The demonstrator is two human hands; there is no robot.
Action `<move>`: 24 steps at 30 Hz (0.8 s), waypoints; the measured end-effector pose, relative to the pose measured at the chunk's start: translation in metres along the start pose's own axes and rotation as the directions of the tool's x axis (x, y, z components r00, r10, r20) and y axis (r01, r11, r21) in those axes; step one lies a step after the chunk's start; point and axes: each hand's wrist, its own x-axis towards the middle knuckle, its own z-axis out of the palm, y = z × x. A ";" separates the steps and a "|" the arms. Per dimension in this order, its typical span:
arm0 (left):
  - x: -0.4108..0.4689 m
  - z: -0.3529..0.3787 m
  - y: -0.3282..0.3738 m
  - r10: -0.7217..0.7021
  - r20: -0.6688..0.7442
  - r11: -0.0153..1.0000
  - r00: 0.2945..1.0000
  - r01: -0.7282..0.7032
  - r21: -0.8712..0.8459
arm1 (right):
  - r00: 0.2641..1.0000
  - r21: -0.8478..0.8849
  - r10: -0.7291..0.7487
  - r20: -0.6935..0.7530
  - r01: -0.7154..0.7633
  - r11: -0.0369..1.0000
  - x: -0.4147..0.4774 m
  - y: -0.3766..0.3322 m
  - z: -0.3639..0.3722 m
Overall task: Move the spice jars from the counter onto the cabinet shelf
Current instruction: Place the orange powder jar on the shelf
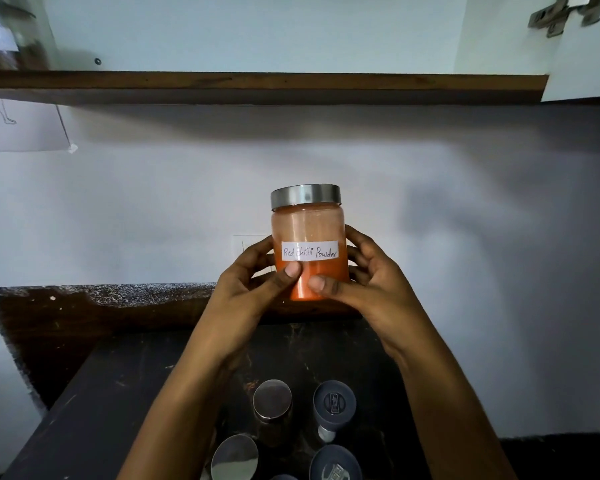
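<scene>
A clear jar of orange-red powder (308,233) with a steel lid and a white label reading "Red Chilli Powder" is held upright in mid-air at the centre. My left hand (253,282) grips its lower left side and my right hand (368,282) its lower right, thumbs on the front. Above runs the brown front edge of the cabinet shelf (257,81); one glass jar of dark spice (11,36) stands on it at the far left. Several more jars stand on the dark counter (118,393) below my arms: steel-lidded ones (272,399) (234,457) and dark-lidded ones (334,402) (335,464).
The open cabinet door with a metal hinge (565,12) stands at the upper right. A sheet of paper (21,126) hangs on the wall under the shelf at left. White wall lies behind the jar. The counter's left edge drops off at the lower left.
</scene>
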 end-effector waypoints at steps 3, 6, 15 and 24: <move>0.001 -0.006 0.002 0.034 0.018 0.999 0.999 -0.034 0.019 | 0.999 -0.051 -0.011 0.031 0.013 0.999 0.001 -0.008 0.006; 0.003 -0.009 0.008 0.061 0.038 0.995 0.997 -0.064 0.081 | 0.999 -0.072 -0.024 0.042 0.027 0.997 0.004 -0.013 0.009; 0.002 -0.044 0.046 0.218 -0.057 0.957 0.974 -0.201 0.210 | 0.990 -0.160 -0.107 0.088 0.120 0.980 0.019 -0.049 0.040; 0.028 -0.130 0.141 0.461 -0.146 0.873 0.876 -0.417 0.255 | 0.925 -0.112 -0.350 0.149 0.368 0.923 0.081 -0.138 0.122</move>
